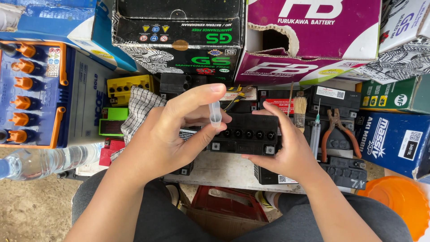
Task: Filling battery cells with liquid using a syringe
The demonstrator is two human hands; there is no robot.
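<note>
My left hand (172, 130) pinches a small clear plastic tube (216, 113) between thumb and fingers, held upright just above the left end of a small black battery (248, 134). The battery's top shows a row of several round filler holes. My right hand (286, 148) grips the battery's right side, fingers over its top edge and thumb below. The battery rests on a pale slab (224, 172) over my knees.
A checked cloth (136, 112) lies left of my hand. A brush (299, 110), a syringe (315, 134) and orange-handled pliers (340, 132) lie right. Other batteries and cardboard boxes crowd the back; a water bottle (40, 161) lies left, an orange tub (401, 201) right.
</note>
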